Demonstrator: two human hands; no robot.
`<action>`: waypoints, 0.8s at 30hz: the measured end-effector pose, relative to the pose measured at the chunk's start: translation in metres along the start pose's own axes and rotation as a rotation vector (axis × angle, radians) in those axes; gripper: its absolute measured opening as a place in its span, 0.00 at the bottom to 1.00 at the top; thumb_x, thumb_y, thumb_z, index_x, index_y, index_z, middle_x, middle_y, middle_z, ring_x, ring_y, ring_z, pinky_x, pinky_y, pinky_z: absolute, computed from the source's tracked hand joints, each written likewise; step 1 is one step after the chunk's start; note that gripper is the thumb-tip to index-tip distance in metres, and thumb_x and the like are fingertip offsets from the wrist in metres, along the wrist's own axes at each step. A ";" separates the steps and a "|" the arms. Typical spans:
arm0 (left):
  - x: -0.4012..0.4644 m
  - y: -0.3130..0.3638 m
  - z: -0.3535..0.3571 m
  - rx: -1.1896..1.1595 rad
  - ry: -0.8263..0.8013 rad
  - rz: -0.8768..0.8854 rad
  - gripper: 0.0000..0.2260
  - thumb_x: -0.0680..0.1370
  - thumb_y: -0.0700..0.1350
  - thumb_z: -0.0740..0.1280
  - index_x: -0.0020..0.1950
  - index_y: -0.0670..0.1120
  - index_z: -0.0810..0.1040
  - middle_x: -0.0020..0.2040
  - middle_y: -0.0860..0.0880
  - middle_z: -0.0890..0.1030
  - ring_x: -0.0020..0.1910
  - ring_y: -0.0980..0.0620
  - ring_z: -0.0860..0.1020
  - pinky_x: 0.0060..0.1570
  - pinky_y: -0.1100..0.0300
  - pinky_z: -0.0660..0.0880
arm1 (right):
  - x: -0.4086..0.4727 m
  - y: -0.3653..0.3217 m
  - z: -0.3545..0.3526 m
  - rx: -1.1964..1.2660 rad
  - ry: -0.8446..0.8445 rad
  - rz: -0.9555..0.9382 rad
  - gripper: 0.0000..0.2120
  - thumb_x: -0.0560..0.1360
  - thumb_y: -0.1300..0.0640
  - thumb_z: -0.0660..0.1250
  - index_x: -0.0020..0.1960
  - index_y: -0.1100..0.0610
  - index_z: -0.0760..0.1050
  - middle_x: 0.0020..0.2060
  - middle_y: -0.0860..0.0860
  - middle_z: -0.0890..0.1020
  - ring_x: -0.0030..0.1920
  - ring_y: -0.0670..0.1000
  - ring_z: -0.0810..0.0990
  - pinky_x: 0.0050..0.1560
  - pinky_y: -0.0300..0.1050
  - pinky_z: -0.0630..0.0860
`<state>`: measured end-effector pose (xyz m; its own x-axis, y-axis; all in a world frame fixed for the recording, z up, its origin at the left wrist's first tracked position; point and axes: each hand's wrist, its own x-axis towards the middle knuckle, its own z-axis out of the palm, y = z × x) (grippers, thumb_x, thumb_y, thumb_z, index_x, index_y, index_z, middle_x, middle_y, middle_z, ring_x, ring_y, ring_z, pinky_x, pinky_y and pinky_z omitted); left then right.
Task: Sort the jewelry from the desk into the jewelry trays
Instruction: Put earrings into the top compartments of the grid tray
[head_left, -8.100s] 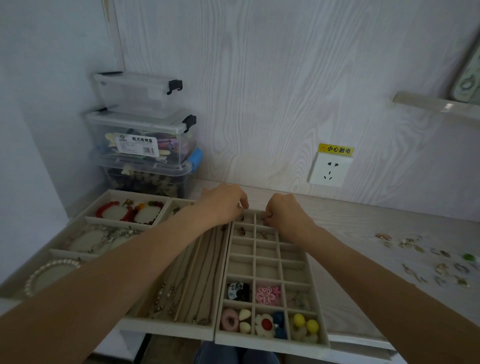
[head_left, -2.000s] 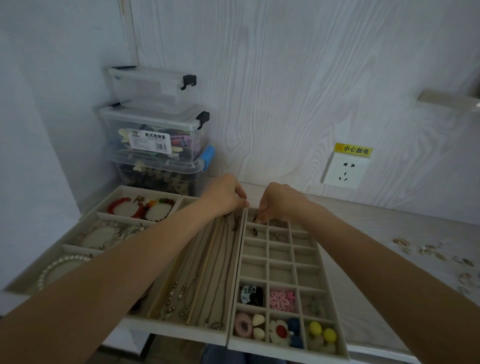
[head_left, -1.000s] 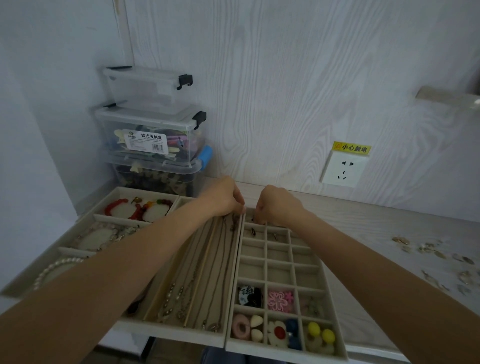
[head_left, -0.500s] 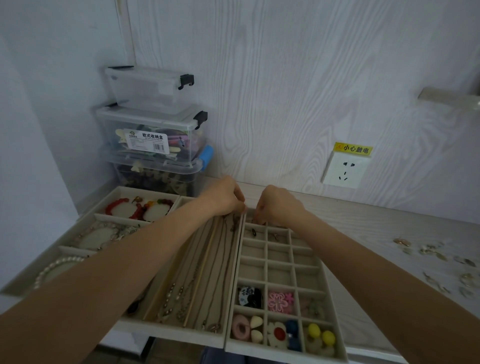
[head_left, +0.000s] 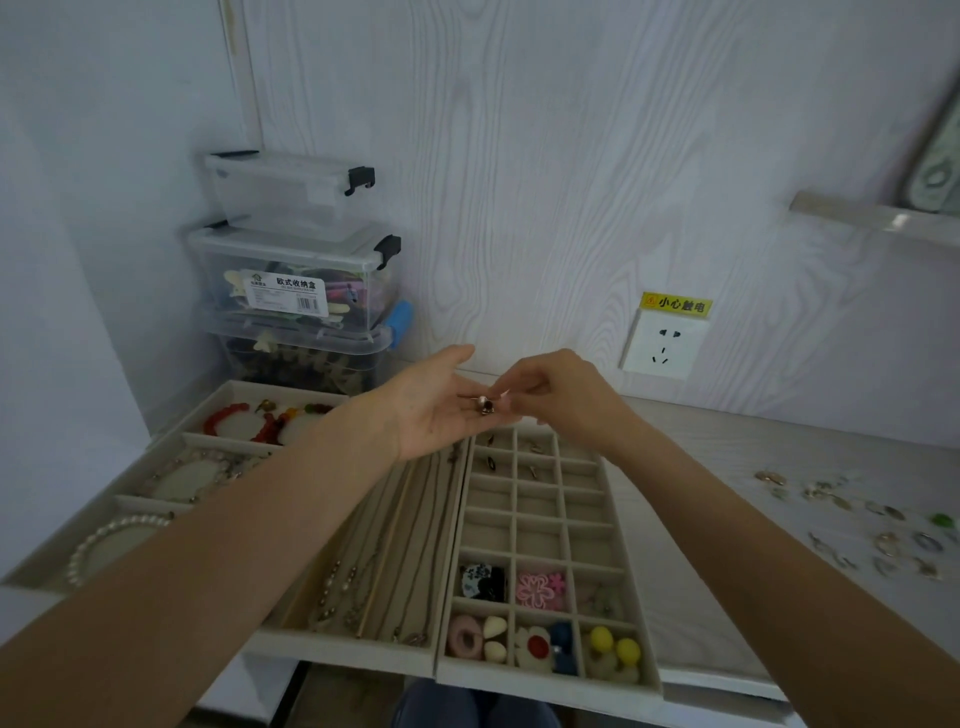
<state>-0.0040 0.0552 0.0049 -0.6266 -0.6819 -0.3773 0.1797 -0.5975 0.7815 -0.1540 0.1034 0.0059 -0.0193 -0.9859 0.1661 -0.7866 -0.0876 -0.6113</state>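
Observation:
My left hand (head_left: 434, 410) is turned palm up above the far end of the trays, fingers straight. A small earring with a dark stone (head_left: 485, 404) lies on its fingers. My right hand (head_left: 558, 397) has its fingertips pinched together at that earring. Below them sits the grid tray (head_left: 613, 558) with small pieces in its far cells and colourful charms in its near cells. To its left are the necklace tray (head_left: 405, 525) and the bracelet tray (head_left: 171, 447). Loose jewelry (head_left: 862, 519) is scattered on the desk at the right.
Stacked clear storage boxes (head_left: 296, 291) stand against the wall behind the bracelet tray. A wall socket (head_left: 662, 348) with a yellow warning label is behind the desk. A shelf edge (head_left: 872, 221) juts out at the upper right. The trays overhang the desk's near edge.
Both hands have lifted off the far end of the grid tray. My left hand has turned palm up and straightened, showing the earring, and my right fingertips have come to it.

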 end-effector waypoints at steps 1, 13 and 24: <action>-0.003 -0.002 0.003 0.024 -0.015 0.010 0.24 0.82 0.51 0.55 0.59 0.28 0.70 0.54 0.32 0.77 0.51 0.44 0.80 0.49 0.57 0.80 | -0.003 -0.003 0.001 -0.007 -0.020 -0.009 0.07 0.72 0.59 0.71 0.50 0.55 0.81 0.42 0.49 0.82 0.40 0.39 0.78 0.39 0.26 0.70; -0.018 -0.020 0.003 0.252 -0.025 0.159 0.09 0.77 0.32 0.62 0.55 0.31 0.77 0.53 0.36 0.81 0.53 0.45 0.81 0.51 0.59 0.78 | -0.024 0.001 0.006 0.251 0.074 0.046 0.03 0.72 0.60 0.70 0.40 0.56 0.77 0.37 0.54 0.83 0.36 0.46 0.80 0.39 0.39 0.75; -0.015 -0.029 0.005 0.441 0.130 0.317 0.10 0.76 0.37 0.67 0.56 0.35 0.78 0.49 0.39 0.83 0.48 0.47 0.83 0.47 0.63 0.80 | -0.030 0.002 0.000 0.530 -0.042 0.155 0.01 0.74 0.64 0.68 0.45 0.60 0.77 0.37 0.54 0.82 0.36 0.46 0.79 0.35 0.34 0.74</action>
<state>-0.0036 0.0845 -0.0102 -0.4898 -0.8627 -0.1260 -0.0071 -0.1406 0.9900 -0.1555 0.1328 -0.0003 -0.0774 -0.9968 0.0188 -0.3582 0.0102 -0.9336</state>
